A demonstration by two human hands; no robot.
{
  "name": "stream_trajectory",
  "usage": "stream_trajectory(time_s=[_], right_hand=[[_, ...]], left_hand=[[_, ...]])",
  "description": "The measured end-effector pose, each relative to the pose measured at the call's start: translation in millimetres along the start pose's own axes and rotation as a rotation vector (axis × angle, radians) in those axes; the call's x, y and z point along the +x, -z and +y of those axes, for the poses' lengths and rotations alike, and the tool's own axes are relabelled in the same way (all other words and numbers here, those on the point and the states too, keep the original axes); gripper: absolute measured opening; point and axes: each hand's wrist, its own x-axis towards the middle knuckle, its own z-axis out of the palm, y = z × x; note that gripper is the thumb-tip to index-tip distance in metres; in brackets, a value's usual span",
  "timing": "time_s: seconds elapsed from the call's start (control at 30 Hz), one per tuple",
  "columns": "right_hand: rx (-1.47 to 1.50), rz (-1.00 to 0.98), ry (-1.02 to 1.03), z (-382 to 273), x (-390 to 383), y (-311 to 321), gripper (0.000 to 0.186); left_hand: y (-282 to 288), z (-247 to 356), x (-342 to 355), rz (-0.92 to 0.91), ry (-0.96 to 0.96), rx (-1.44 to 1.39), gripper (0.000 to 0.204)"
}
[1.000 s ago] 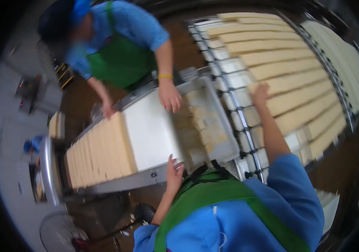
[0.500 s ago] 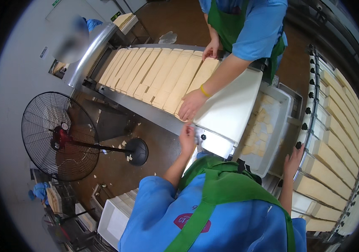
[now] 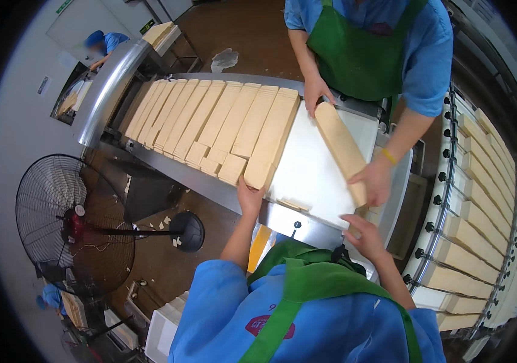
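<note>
Long stacks of thin cream-coloured sheets [image 3: 225, 115] lie side by side across the conveyor. My left hand [image 3: 250, 198] grips the near end of the rightmost stack in that row [image 3: 273, 139], its fingers against the end. Over the white belt [image 3: 304, 160], a co-worker opposite holds another long stack [image 3: 340, 148] at a slant, one hand at each end. Beside the near end of that stack is my right hand [image 3: 365, 237], fingers spread and holding nothing. A few thin strips [image 3: 293, 204] lie at the belt's near edge.
A white bin [image 3: 401, 175] stands beyond the belt's right end. Further right, a second conveyor with black knobs [image 3: 437, 199] carries more stacks [image 3: 464, 248]. On the left stands a floor fan [image 3: 77, 224], with scraps on the floor near its base. Another person works at the far left.
The co-worker's stack has come away from the row and over the bare belt to the right. My left hand has moved onto a stack's end. My right hand has left the right conveyor's edge.
</note>
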Motion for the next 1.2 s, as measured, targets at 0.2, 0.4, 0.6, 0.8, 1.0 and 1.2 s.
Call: stream_trajectory(time_s=[0.2, 0.4, 0.6, 0.8, 1.0, 1.2], right_hand=[[-0.120, -0.124, 0.266, -10, 139, -24, 0.065], [-0.318, 0.022, 0.180, 27, 309, -27, 0.073], [-0.473, 0.010, -0.035, 40, 417, -40, 0.065], [-0.609, 0.121, -0.057, 38, 426, -46, 0.044], [-0.590, 0.229, -0.359, 50, 339, 1, 0.056], [0.023, 0.501, -0.577, 94, 170, 21, 0.074]], left_hand=[[9, 34, 6, -0.223, 0.034, 0.179, 0.061], [19, 21, 8, -0.285, -0.066, 0.236, 0.080], [28, 37, 14, -0.415, -0.017, 0.407, 0.088], [29, 36, 24, -0.510, -0.109, 0.480, 0.096], [30, 44, 27, -0.686, -0.247, 0.549, 0.093], [18, 49, 30, -0.845, -0.450, 0.784, 0.101]])
